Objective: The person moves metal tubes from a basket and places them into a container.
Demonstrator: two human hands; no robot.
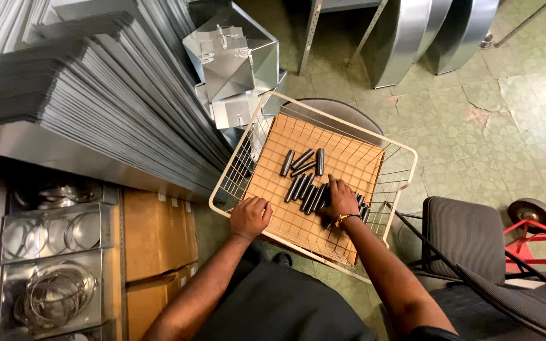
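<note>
A white wire basket (406,165) lined with brown cardboard holds several short dark metal cylinders (303,177) lying in a loose row. My right hand (341,201) rests flat on the cylinders at the basket's near right side, fingers spread over them; a gold band is on that wrist. At the basket's near left rim sits my left hand (250,216), curled into a loose fist on the cardboard. Whether it holds anything is hidden.
A big stack of grey sheet-metal pieces (96,95) leans at the left. Folded metal boxes (229,60) stand behind the basket. Brown cartons (156,233) and shelves of round metal rings (52,290) are lower left. A grey chair (469,237) and a red hand truck (532,233) stand right.
</note>
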